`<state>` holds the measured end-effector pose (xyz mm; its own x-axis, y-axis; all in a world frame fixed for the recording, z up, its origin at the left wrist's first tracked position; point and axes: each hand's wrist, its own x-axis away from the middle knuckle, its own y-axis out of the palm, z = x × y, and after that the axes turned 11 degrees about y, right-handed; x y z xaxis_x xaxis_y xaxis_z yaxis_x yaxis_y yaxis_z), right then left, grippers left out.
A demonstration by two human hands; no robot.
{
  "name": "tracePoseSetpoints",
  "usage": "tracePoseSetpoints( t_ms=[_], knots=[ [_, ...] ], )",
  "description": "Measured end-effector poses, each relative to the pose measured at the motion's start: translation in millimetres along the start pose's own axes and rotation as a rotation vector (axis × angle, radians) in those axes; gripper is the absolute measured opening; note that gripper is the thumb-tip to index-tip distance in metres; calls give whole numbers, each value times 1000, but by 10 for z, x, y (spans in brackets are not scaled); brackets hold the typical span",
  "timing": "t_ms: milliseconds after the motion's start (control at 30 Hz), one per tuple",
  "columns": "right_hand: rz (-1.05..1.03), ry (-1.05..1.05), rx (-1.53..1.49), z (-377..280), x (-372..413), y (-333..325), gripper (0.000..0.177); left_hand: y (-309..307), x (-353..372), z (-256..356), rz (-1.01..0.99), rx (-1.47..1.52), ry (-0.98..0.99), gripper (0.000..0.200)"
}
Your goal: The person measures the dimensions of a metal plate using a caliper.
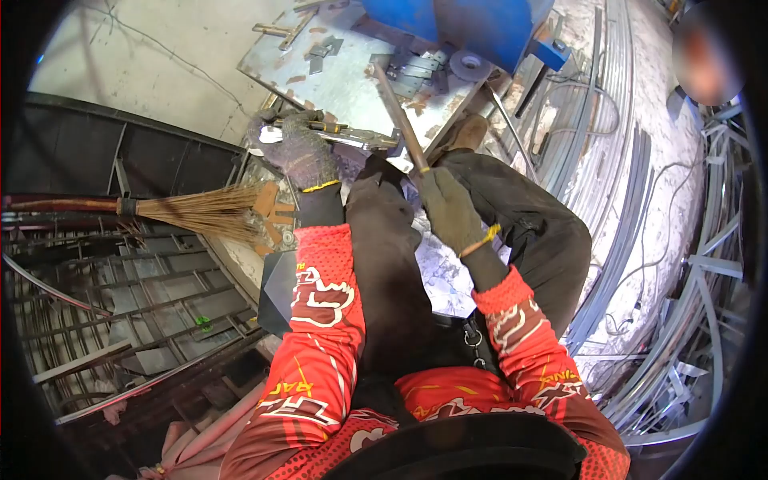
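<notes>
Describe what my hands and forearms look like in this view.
The left hand wears a mottled grey knit glove, the right hand a darker grey-olive one, both with yellow cuff edges. Black undersleeves show at the wrists, below red jersey sleeves with white graphics, yellow lettering and dotted patterning.

Holding a shiny metal tool (pixel 356 138) in the gloved left hand (pixel 304 152), and a long bar (pixel 402 120) in the gloved right hand (pixel 450 210). Pointing the bar over the tabletop (pixel 276 60), near small metal bits (pixel 416 70) and a round ring (pixel 470 66).
</notes>
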<state>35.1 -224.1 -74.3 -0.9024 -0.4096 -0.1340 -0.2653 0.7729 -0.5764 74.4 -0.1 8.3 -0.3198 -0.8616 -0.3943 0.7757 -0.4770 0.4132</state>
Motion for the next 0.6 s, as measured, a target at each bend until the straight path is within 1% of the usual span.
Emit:
tracePoseSetpoints(
  t_ms=[33,100,133,167,233,267,300,367,400,433,500,533,567,600],
  knots=[
    [4,-4,-1,18,-21,-24,15,-1,-5,-12,8,-7,3,50],
    [-31,-189,97,4,-73,-193,16,22,-11,29,7,10,-23,49],
    [-271,234,-252,-51,48,-272,17,27,-20,38,13,23,-53,48],
    [-273,225,-241,-131,156,-386,17,9,-42,10,23,32,-50,48],
    [-398,709,-531,-256,325,-596,18,-74,-64,-79,-59,105,-79,47],
    [-431,758,-570,-278,338,-634,24,-105,-66,-98,-104,70,-67,45],
    [-425,771,-573,-267,326,-631,24,-108,-54,-112,-111,68,-78,45],
    [-356,403,-415,-244,133,-615,32,-63,-72,-127,-123,70,86,43],
    [-340,354,-370,-221,-2,-548,31,-11,-33,-36,-93,82,24,45],
    [-337,351,-367,-219,-136,-520,31,12,-25,-23,-92,86,25,45],
    [-372,469,-431,-307,-389,-469,23,-5,-42,-43,-63,35,30,50],
    [-422,604,-451,-349,-463,-470,22,-38,-63,-89,-58,39,31,50],
    [-431,609,-448,-321,-400,-464,22,-32,-42,-61,-51,31,28,50],
    [-387,499,-379,-265,-284,-468,25,9,-13,3,-30,71,-3,49]
  ],
)
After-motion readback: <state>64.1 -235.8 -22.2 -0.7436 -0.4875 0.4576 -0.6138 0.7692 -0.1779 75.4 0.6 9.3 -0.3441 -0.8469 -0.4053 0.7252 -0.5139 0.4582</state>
